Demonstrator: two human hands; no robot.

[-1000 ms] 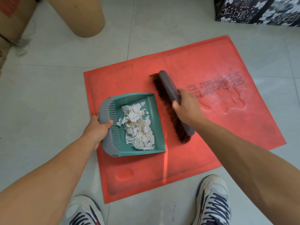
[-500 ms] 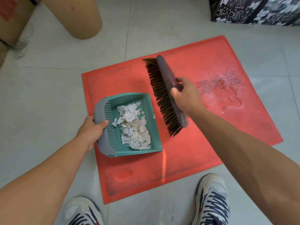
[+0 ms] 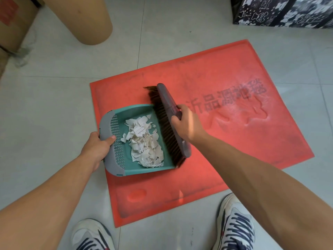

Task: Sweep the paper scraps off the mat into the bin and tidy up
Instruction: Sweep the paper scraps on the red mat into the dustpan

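A red mat lies on the tiled floor. On its left part rests a teal dustpan with a grey back rim, holding a heap of white paper scraps. My left hand grips the dustpan's grey rim. My right hand holds a grey hand brush with brown bristles. The bristles press along the dustpan's open right lip. I see no loose scraps on the rest of the mat.
A brown cardboard cylinder stands at the back left, beside a cardboard box. A black-and-white patterned box sits at the back right. My two white sneakers stand at the mat's near edge.
The brush was lifted off the mat and swung left, and now its bristles sit at the dustpan's lip. The dustpan and left hand barely moved.
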